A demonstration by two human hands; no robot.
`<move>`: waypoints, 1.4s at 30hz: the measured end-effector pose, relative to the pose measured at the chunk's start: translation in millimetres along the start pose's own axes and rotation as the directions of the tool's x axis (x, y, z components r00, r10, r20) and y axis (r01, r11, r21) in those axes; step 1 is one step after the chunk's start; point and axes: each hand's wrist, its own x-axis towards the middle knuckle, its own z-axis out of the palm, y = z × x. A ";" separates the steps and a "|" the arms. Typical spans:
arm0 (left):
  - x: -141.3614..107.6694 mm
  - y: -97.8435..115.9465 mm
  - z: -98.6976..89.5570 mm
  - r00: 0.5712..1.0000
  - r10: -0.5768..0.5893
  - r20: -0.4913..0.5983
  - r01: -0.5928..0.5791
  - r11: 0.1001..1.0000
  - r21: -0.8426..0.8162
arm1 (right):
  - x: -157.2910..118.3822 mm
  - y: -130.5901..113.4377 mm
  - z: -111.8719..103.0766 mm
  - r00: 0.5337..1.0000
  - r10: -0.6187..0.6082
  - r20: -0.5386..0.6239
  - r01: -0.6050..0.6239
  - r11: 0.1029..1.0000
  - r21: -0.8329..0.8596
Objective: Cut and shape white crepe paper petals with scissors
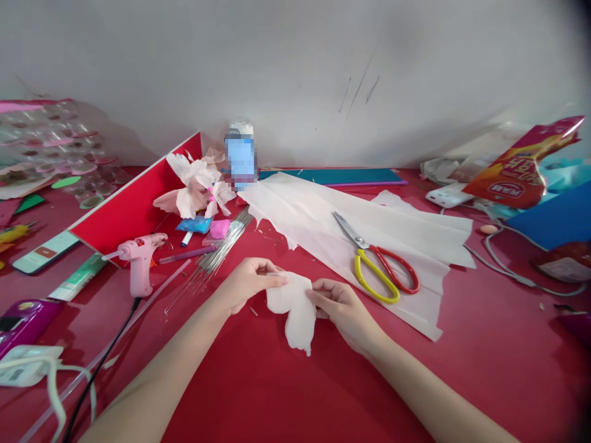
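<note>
A white paper cutout (296, 307) with rounded lobes hangs between my two hands, just above the red table. My left hand (253, 281) pinches its upper left edge between thumb and fingers. At its right edge, my right hand (336, 304) grips the paper the same way. To the right of my right hand lie scissors (364, 246) with one yellow and one red handle, blades slightly apart. They rest on a large sheet of white crepe-like paper (309, 206) with a ragged left edge. Beyond my left hand is a bundle of thin metal wires (226, 243).
A pink glue gun (139, 261) with a black cord stands at left, near a red board (138, 191). Pale paper flowers (196, 184) and a phone (241, 157) are at the back. At right are a red snack bag (517, 169) and a white cable (508, 274).
</note>
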 end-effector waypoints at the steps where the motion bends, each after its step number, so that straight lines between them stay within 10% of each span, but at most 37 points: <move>1: 0.2 -0.5 -0.2 1.000 -0.001 -0.003 0.001 1.000 0.006 | 0.1 -0.1 -0.1 1.000 0.000 -0.003 0.000 1.000 0.003; 29: -1.7 5.3 0.9 0.998 0.013 -0.060 -0.008 0.997 0.074 | 0.2 -1.5 -2.0 1.000 -0.005 0.002 0.005 0.999 0.031; 42: -15.5 -10.7 40.6 0.959 0.150 -0.242 -0.185 0.975 -0.127 | 1.3 -0.1 -5.4 0.989 -0.122 -0.082 0.131 0.985 0.114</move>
